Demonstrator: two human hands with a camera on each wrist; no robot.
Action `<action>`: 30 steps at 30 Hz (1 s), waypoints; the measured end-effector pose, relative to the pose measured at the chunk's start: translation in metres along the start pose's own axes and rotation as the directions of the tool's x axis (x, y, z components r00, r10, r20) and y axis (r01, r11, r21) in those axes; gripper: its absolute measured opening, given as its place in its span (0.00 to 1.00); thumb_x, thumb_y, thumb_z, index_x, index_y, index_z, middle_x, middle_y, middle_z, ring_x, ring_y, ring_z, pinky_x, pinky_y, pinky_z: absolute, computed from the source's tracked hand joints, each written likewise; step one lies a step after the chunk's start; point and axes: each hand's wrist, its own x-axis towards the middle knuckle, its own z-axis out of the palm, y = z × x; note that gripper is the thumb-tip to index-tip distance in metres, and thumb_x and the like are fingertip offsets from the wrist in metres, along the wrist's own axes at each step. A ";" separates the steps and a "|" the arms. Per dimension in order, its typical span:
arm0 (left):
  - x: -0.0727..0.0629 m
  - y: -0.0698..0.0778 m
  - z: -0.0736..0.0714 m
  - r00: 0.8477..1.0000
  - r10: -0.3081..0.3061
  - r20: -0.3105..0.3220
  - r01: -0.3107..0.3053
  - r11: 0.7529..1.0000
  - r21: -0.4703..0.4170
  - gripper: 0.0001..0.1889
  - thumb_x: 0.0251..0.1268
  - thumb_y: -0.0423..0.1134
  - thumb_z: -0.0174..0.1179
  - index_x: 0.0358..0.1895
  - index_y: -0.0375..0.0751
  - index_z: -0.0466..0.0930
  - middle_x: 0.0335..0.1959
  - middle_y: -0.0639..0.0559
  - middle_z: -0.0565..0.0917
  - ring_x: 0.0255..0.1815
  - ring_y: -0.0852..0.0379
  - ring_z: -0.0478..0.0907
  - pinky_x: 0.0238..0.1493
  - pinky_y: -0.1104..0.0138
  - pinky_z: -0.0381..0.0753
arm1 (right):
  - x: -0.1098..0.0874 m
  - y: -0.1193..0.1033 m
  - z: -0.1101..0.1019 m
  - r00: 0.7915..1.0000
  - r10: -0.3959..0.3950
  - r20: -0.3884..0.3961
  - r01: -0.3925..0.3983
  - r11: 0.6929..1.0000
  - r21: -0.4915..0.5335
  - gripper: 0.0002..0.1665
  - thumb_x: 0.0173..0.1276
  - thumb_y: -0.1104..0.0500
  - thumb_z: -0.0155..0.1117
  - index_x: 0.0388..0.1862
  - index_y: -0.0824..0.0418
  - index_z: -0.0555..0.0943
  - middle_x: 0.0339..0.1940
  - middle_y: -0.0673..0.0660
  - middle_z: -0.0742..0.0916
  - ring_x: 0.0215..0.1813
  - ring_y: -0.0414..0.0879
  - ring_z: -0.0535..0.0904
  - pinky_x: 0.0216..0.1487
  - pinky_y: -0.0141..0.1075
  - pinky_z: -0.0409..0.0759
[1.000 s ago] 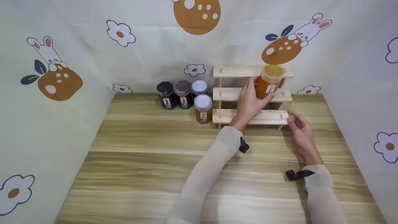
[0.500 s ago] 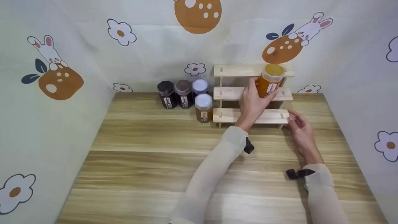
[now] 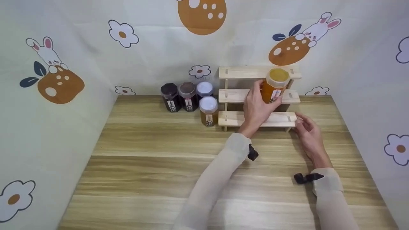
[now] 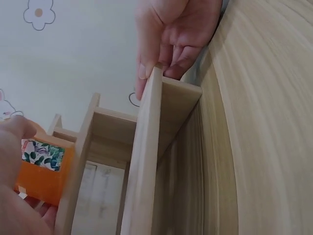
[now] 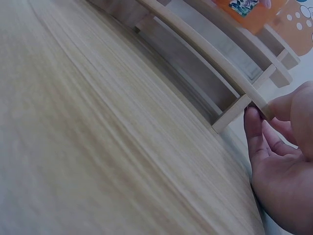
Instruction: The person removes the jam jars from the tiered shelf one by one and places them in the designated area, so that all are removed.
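Note:
My left hand (image 3: 258, 107) grips a jar of orange contents (image 3: 273, 90) with a yellowish lid, thumb at the front and fingers round its left side. The jar stands upright at the right part of the middle step of a three-tier wooden rack (image 3: 235, 118). In the left wrist view, the jar's orange side (image 4: 41, 178) and printed label show beside the step board. My right hand (image 3: 310, 137) pinches the right end of the lowest board, and the right wrist view shows the thumb above and fingers (image 5: 253, 125) beneath that board (image 5: 210, 56).
Left of the rack stand two dark jars (image 3: 171, 97) (image 3: 188, 96), a white-lidded dark jar (image 3: 204, 88) and a white-lidded amber jar (image 3: 209, 111) close to the rack's side. Patterned cloth walls (image 3: 153, 57) enclose the wood-grain table (image 3: 143, 179) at the back and sides.
The orange jar and my left hand have shifted slightly down and to the left. My right hand keeps its place at the board's end.

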 end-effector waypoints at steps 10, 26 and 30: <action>-0.016 -0.015 -0.038 0.997 0.061 0.050 -0.059 0.997 -0.056 0.40 0.56 0.57 0.80 0.72 0.53 0.75 0.62 0.57 0.87 0.58 0.62 0.85 0.58 0.71 0.85 | 0.001 0.001 0.003 1.000 -0.017 0.011 0.016 0.999 0.044 0.33 0.84 0.63 0.60 0.81 0.74 0.67 0.53 0.52 0.87 0.56 0.38 0.86 0.58 0.26 0.88; -0.023 -0.046 -0.133 0.995 0.094 -0.044 -0.101 0.973 -0.207 0.41 0.55 0.50 0.83 0.72 0.43 0.77 0.63 0.48 0.86 0.60 0.53 0.86 0.60 0.68 0.89 | 0.001 0.001 0.003 1.000 0.016 -0.015 -0.015 0.999 0.038 0.32 0.83 0.63 0.61 0.81 0.72 0.68 0.55 0.50 0.86 0.59 0.37 0.85 0.61 0.26 0.86; -0.020 -0.064 -0.162 0.991 0.083 -0.106 -0.104 0.970 -0.220 0.41 0.55 0.49 0.84 0.72 0.43 0.77 0.63 0.47 0.85 0.60 0.52 0.85 0.63 0.62 0.89 | 0.001 0.001 0.004 1.000 0.008 -0.014 -0.008 1.000 0.025 0.32 0.84 0.63 0.61 0.80 0.72 0.69 0.55 0.51 0.86 0.59 0.37 0.84 0.63 0.25 0.85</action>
